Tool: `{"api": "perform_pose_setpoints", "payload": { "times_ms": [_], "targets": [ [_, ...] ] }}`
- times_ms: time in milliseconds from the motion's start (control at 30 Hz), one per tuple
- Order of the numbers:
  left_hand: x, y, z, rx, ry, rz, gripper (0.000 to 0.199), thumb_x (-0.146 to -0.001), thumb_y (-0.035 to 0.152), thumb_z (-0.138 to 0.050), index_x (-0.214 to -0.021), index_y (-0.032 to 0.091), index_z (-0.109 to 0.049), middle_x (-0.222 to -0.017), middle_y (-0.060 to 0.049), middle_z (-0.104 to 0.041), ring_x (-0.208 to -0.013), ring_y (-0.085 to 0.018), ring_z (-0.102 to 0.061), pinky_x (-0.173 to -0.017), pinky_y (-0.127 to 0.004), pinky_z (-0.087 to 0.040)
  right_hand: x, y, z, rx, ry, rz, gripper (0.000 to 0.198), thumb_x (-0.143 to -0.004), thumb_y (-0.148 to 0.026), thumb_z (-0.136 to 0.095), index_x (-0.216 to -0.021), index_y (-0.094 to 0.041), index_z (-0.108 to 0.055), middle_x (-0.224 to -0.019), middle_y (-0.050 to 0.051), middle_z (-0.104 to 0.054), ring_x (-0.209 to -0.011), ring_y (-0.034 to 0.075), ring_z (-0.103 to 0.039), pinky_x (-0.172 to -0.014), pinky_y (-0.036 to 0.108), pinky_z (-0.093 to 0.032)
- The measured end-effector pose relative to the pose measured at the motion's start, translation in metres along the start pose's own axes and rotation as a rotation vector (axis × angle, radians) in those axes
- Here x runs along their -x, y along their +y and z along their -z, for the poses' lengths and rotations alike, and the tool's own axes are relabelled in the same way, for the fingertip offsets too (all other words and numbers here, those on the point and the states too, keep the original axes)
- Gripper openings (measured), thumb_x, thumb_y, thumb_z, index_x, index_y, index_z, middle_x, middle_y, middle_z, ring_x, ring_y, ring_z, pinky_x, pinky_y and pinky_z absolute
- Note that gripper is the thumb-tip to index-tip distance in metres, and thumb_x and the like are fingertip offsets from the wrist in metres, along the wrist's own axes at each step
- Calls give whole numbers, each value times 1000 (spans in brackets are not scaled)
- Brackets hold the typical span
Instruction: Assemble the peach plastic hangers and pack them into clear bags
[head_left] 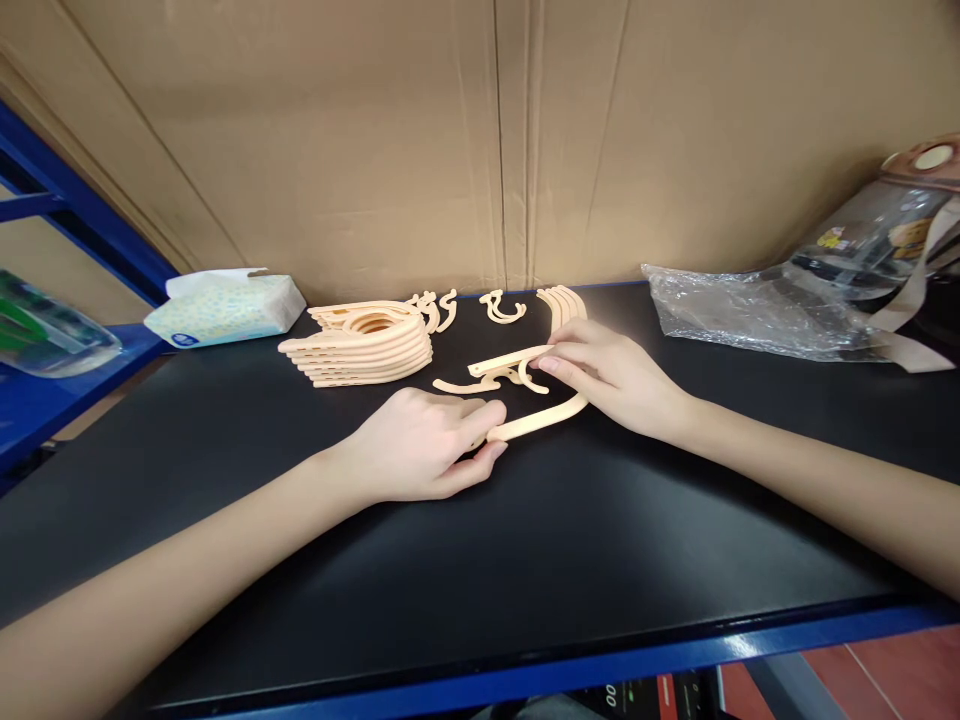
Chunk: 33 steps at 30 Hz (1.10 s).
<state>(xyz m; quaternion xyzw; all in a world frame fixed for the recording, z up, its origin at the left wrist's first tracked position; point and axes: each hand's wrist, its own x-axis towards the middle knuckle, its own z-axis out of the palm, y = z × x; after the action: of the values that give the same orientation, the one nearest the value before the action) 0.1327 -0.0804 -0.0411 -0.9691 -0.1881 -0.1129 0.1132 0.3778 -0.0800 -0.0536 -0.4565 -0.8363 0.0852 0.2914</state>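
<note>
My left hand (431,445) pinches the near end of a beige curved plastic hanger arm (536,420) between thumb and fingers. At that part's bent end, my right hand (619,380) is closed, its palm and lower fingers hiding the tip. The right thumb and fingertips are at a second beige hanger arm (506,362) just behind; whether they grip it or only touch it I cannot tell. Curved hook pieces (465,386) lie on the black tabletop between the hands. A stack of beige hanger arms (367,345) is beyond my left hand.
Loose hooks (504,308) and a small pile of hanger arms (564,305) lie at the back. A tissue pack (225,308) sits left. Clear plastic bag (750,310) and strapped bottle (874,240) are at right. Cardboard (337,150) walls the back; a blue edge (600,665) runs in front.
</note>
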Motion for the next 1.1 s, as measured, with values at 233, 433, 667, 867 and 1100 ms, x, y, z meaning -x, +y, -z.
{"api": "perform_pose_setpoints", "payload": {
  "times_ms": [233, 433, 667, 867, 1100],
  "targets": [
    [2, -2, 1, 185, -50, -65, 8, -72, 15, -38, -76, 20, -44, -65, 0, -50, -59, -17, -44, -51, -29, -31, 1, 5, -5, 21, 22, -48, 33, -97, -37, -39, -109, -25, -67, -96, 3, -57, -84, 16, -57, -75, 30, -43],
    [1, -3, 1, 174, -51, -61, 14, -68, 11, -37, -76, 19, -45, -67, -2, -50, -66, -19, -43, -54, -30, -34, 0, 4, -6, 53, -3, -67, 26, -94, -30, -45, -105, -23, -68, -86, 1, -55, -74, 13, -54, -68, 28, -40],
    [-1, -5, -1, 81, -30, -46, 23, -74, 6, -38, -85, 16, -55, -79, -5, -58, -80, -21, -50, -64, -30, -42, 0, 3, -6, 84, -32, -76, 24, -93, -29, -47, -103, -22, -67, -84, 0, -54, -72, 13, -53, -66, 27, -39],
    [-5, 0, -1, -117, 74, -8, 21, -86, 12, -41, -97, 14, -59, -96, -7, -62, -86, -20, -56, -70, -30, -44, 0, 4, -7, 95, -58, -78, 24, -93, -30, -47, -103, -22, -67, -84, 1, -54, -73, 13, -54, -65, 26, -39],
    [-4, 7, 3, -333, 123, 148, 38, -95, 44, -39, -101, 12, -58, -83, -6, -63, -74, -21, -59, -55, -30, -39, 1, 2, -6, 126, -91, -69, 27, -93, -29, -46, -110, -23, -66, -83, 2, -54, -78, 16, -55, -66, 27, -40]
  ]
}}
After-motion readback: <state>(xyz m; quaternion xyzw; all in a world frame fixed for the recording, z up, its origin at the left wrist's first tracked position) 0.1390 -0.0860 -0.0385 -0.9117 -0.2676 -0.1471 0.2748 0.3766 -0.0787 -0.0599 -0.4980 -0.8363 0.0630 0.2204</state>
